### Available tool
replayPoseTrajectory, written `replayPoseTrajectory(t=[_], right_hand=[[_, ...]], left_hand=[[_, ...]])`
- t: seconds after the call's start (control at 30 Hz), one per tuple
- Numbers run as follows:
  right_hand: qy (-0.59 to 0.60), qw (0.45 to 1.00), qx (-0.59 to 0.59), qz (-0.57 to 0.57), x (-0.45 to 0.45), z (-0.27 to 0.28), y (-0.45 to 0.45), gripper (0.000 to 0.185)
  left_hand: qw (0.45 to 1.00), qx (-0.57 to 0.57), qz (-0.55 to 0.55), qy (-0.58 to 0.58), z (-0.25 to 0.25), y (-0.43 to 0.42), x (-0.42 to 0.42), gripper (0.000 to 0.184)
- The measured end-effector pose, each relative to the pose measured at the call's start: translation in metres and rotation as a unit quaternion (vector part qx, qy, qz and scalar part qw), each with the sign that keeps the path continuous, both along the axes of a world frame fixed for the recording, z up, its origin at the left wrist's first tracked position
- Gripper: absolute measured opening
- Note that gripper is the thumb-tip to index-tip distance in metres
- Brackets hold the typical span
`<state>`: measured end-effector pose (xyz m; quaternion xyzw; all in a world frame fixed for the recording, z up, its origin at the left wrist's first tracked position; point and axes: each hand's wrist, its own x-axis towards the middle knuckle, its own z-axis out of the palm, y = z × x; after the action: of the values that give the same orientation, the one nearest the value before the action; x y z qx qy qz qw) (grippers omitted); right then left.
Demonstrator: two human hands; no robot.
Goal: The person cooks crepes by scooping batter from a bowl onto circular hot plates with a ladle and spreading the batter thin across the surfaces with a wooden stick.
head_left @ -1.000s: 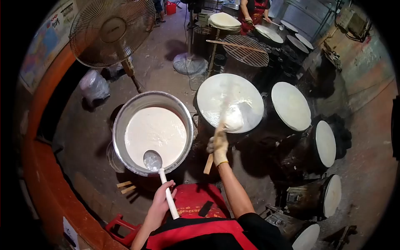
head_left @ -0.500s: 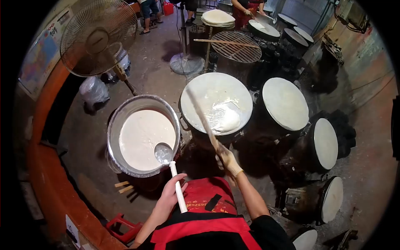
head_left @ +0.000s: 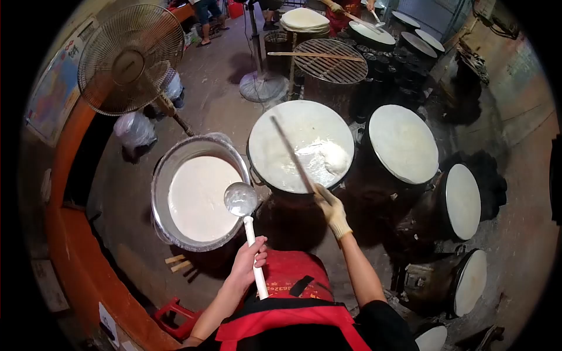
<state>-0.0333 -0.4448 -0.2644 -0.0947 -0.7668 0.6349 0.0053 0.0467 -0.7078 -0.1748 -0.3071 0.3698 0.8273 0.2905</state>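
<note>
My left hand [head_left: 248,260] grips the white handle of a metal ladle [head_left: 240,199], whose bowl is over the right rim of a big pot [head_left: 159,202] of pale batter [head_left: 204,196]. My right hand [head_left: 332,212], in a pale glove, is closed on a long wooden stick [head_left: 291,151]. The stick slants up and left across a round white griddle [head_left: 275,140]. A wet white lump [head_left: 335,158] sits on the griddle's right side, with shiny smears to its left.
More round drums [head_left: 404,143] with white tops curve down the right side. A standing fan [head_left: 130,65] is at left, and a wire grate [head_left: 331,69] lies behind the griddle. A co-worker's hands [head_left: 336,7] work at a far griddle. A red stool [head_left: 175,319] is at lower left.
The ladle has moved up and right from over the batter to the pot's rim. My right hand has shifted right, its stick swinging left across the griddle. The lump now sits farther right on it.
</note>
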Motion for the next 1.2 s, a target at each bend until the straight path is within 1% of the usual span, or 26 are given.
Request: replayPoseTrajectory(t=[0.03, 0.07, 0.1, 0.13, 0.23, 0.27, 0.3, 0.33, 0.4, 0.47, 0.5, 0.57, 0.6, 0.63, 0.7, 0.73, 0.77, 0.83, 0.9, 0.93, 0.97, 1.03, 1.07, 1.1, 1.17, 1.2], right_hand=[[0.006, 0.998, -0.019, -0.058, 0.008, -0.037, 0.009, 0.043], [0.017, 0.975, -0.178, -0.130, 0.019, -0.040, 0.002, 0.037], [0.031, 0.923, -0.329, -0.198, 0.028, -0.040, -0.005, 0.030], [0.047, 0.842, -0.470, -0.260, 0.032, -0.039, -0.011, 0.024], [-0.068, 0.911, -0.275, -0.298, 0.012, -0.050, -0.078, 0.017], [-0.100, 0.934, -0.213, -0.269, 0.005, -0.037, -0.096, 0.019], [-0.123, 0.939, -0.250, -0.200, 0.004, -0.011, -0.099, 0.021], [-0.079, 0.957, -0.203, -0.191, 0.002, -0.014, -0.094, 0.022], [-0.062, 0.952, -0.169, -0.246, 0.011, -0.006, -0.083, 0.023], [-0.007, 0.866, -0.338, -0.370, 0.015, -0.054, -0.071, 0.021], [-0.074, 0.827, -0.356, -0.429, 0.021, -0.027, -0.088, 0.021], [-0.074, 0.895, -0.243, -0.367, 0.019, -0.031, -0.123, 0.026], [-0.075, 0.922, -0.186, -0.332, 0.019, -0.031, -0.135, 0.029], [-0.055, 0.928, -0.224, -0.292, 0.015, -0.017, -0.135, 0.031], [-0.045, 0.949, -0.149, -0.274, 0.005, -0.037, -0.109, 0.034], [0.012, 0.939, -0.136, -0.316, -0.002, -0.043, -0.094, 0.032], [0.029, 0.932, -0.121, -0.342, -0.015, -0.091, -0.059, 0.036], [-0.010, 0.931, -0.111, -0.347, -0.013, -0.075, -0.051, 0.034], [0.030, 0.953, -0.128, -0.272, 0.007, -0.074, -0.063, 0.034], [0.042, 0.964, -0.107, -0.241, 0.021, -0.073, -0.074, 0.034], [0.053, 0.978, 0.006, -0.200, 0.034, -0.071, -0.087, 0.035], [0.012, 0.973, -0.079, -0.219, 0.064, -0.061, -0.111, 0.038], [-0.002, 0.966, -0.128, -0.226, 0.074, -0.046, -0.117, 0.039], [0.006, 0.962, -0.101, -0.252, 0.080, -0.036, -0.121, 0.039], [0.024, 0.951, -0.048, -0.303, 0.084, -0.027, -0.129, 0.039], [0.059, 0.927, -0.060, -0.364, 0.079, -0.046, -0.132, 0.039]], left_hand=[[1.000, -0.014, -0.011, 0.013, 0.005, -0.005, -0.004, 0.016], [0.999, -0.027, -0.021, 0.024, 0.010, -0.010, -0.009, 0.016], [0.998, -0.039, -0.032, 0.036, 0.015, -0.015, -0.013, 0.016], [0.997, -0.045, -0.043, 0.051, 0.017, -0.020, -0.017, 0.014], [0.995, -0.038, -0.075, 0.062, 0.017, -0.036, -0.031, 0.012], [0.993, -0.033, -0.091, 0.062, 0.017, -0.042, -0.037, 0.012], [0.992, -0.029, -0.107, 0.061, 0.016, -0.048, -0.042, 0.011], [0.990, -0.024, -0.123, 0.061, 0.015, -0.053, -0.047, 0.011], [0.987, -0.028, -0.146, 0.065, 0.016, -0.065, -0.053, 0.011], [0.985, -0.028, -0.157, 0.068, 0.012, -0.079, -0.060, 0.012], [0.984, -0.042, -0.156, 0.077, 0.010, -0.083, -0.062, 0.012], [0.981, -0.070, -0.152, 0.095, 0.006, -0.091, -0.067, 0.013], [0.980, -0.058, -0.166, 0.093, 0.006, -0.097, -0.070, 0.015], [0.979, -0.053, -0.176, 0.086, 0.007, -0.101, -0.071, 0.015], [0.977, -0.044, -0.195, 0.077, 0.012, -0.108, -0.076, 0.014], [0.976, -0.043, -0.201, 0.077, 0.013, -0.110, -0.079, 0.014], [0.975, -0.042, -0.206, 0.077, 0.013, -0.111, -0.080, 0.014], [0.973, -0.040, -0.213, 0.082, 0.012, -0.113, -0.082, 0.014], [0.969, -0.039, -0.225, 0.095, 0.003, -0.112, -0.091, 0.015], [0.963, -0.051, -0.241, 0.114, -0.005, -0.110, -0.100, 0.015], [0.956, -0.065, -0.257, 0.129, -0.016, -0.108, -0.112, 0.015], [0.946, -0.091, -0.270, 0.156, -0.040, -0.094, -0.142, 0.017], [0.926, -0.126, -0.293, 0.201, -0.052, -0.084, -0.160, 0.017], [0.918, -0.162, -0.291, 0.217, -0.048, -0.070, -0.174, 0.017], [0.905, -0.170, -0.318, 0.224, -0.070, -0.046, -0.204, 0.016], [0.903, -0.188, -0.318, 0.219, -0.078, -0.032, -0.212, 0.016]])
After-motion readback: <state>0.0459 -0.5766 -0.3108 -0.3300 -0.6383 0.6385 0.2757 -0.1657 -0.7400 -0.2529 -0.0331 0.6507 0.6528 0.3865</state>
